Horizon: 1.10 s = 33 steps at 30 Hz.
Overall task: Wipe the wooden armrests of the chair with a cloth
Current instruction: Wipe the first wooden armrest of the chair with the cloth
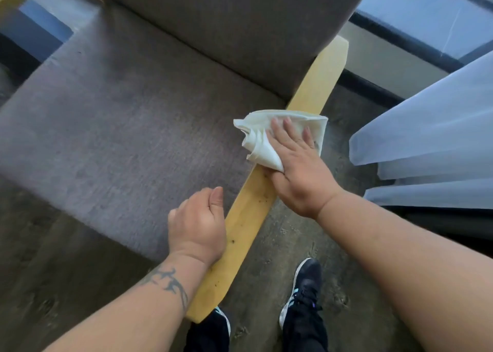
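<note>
A light wooden armrest (241, 226) runs diagonally from the lower centre up to the chair's grey backrest (240, 23). A white cloth (256, 135) lies crumpled across the middle of the armrest. My right hand (298, 170) presses flat on the cloth, fingers spread, thumb tucked under its lower edge. My left hand (198, 226) rests loosely curled against the armrest's inner side near its front end, holding nothing. Dark specks dot the wood below the cloth. The chair's other armrest is only a blurred sliver at the top left.
The grey seat cushion (120, 138) fills the left of the view. White sheer curtains (432, 138) hang close on the right, below a window sill (386, 66). My two black shoes (304, 293) stand on the dark floor just by the armrest's front end.
</note>
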Each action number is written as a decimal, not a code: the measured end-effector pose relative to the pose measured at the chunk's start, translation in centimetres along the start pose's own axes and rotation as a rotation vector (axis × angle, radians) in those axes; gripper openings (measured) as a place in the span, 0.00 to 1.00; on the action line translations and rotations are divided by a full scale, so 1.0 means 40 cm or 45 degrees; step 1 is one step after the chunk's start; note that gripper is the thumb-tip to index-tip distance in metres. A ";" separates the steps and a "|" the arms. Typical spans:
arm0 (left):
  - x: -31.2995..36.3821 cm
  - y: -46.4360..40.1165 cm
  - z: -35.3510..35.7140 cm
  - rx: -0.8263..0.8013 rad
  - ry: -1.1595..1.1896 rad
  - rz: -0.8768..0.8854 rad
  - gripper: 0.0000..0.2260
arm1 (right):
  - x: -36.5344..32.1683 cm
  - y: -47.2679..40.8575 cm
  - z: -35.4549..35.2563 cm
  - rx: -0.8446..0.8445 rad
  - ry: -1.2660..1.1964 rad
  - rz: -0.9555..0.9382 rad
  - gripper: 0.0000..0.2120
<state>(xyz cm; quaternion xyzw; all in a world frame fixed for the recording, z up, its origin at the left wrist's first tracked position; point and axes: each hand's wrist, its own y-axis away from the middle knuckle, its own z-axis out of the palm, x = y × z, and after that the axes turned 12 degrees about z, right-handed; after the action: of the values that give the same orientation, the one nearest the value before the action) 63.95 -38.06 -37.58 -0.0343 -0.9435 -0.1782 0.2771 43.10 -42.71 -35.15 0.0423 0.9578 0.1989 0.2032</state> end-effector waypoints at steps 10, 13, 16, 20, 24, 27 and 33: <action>0.011 -0.011 -0.015 -0.113 0.307 -0.354 0.04 | -0.166 0.227 0.099 -0.319 -0.324 0.030 0.38; 0.013 -0.002 -0.062 -0.049 0.721 -0.399 0.07 | -0.170 0.232 0.036 -0.363 -0.237 -0.078 0.40; 0.009 -0.020 -0.100 0.149 0.885 -0.539 0.15 | -0.145 0.181 -0.045 -0.211 -0.280 -0.095 0.33; 0.044 -0.024 -0.146 0.146 0.939 -0.576 0.24 | -0.084 -0.004 -0.098 0.129 -0.127 -0.010 0.17; 0.092 0.013 -0.124 0.121 0.352 -0.183 0.18 | -0.051 -0.097 -0.070 0.096 0.131 -0.133 0.16; 0.143 0.029 -0.079 0.128 -0.035 0.090 0.24 | -0.056 -0.122 -0.029 0.086 0.199 -0.222 0.16; 0.171 -0.009 0.036 0.006 -0.266 0.155 0.29 | -0.051 -0.135 0.036 0.365 0.053 -0.186 0.15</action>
<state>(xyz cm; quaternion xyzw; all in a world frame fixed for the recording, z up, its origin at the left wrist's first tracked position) 57.37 -38.11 -35.13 -0.1092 -0.9639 -0.1544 0.1875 45.57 -47.46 -37.74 -0.0029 0.9809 0.0458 0.1890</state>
